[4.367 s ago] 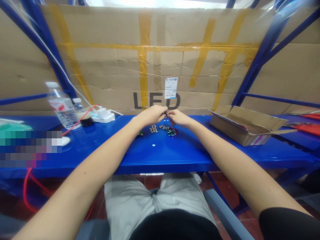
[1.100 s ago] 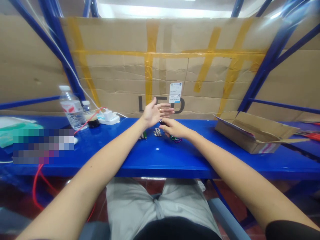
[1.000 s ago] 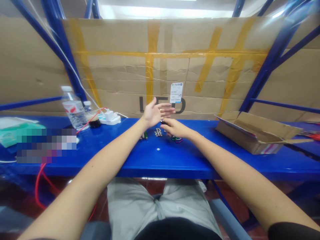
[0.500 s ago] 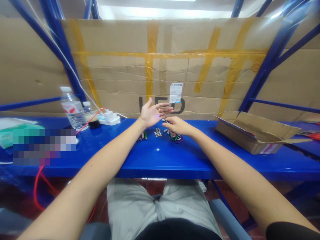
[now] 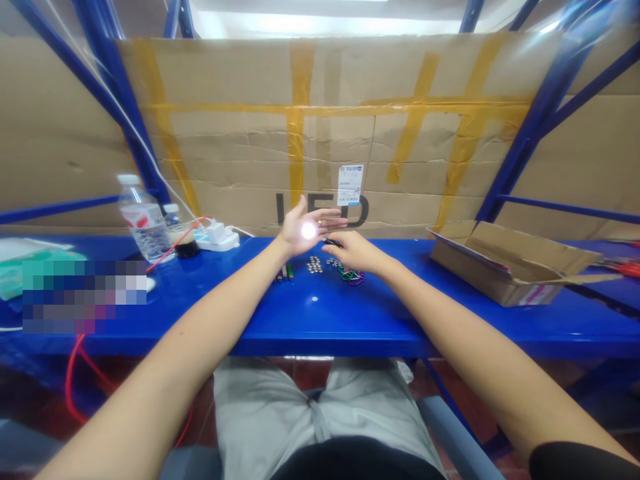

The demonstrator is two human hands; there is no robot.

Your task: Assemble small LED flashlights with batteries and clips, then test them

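My left hand (image 5: 306,228) is held up above the table with its palm turned toward me and fingers stretched out; a ring sits on one finger. A bright white spot of light falls on its palm. In my right hand (image 5: 356,251) is a small dark mini flashlight (image 5: 332,243), pointed at the left palm. Below the hands, small silvery metal pieces (image 5: 315,265) lie grouped on the blue table (image 5: 320,317). Several slim green and dark tubes (image 5: 289,272) lie to their left, and green and purple corded items (image 5: 354,276) lie partly under my right hand.
An open cardboard box (image 5: 500,267) stands at the right. On the left are a water bottle (image 5: 145,220), a smaller bottle with dark liquid (image 5: 184,240), a white power strip (image 5: 220,239) and a red cable (image 5: 75,380). A large cardboard sheet (image 5: 240,160) stands behind the table.
The faint violet glow on my left palm has become a strong white spot. Both hands stay in nearly the same place.
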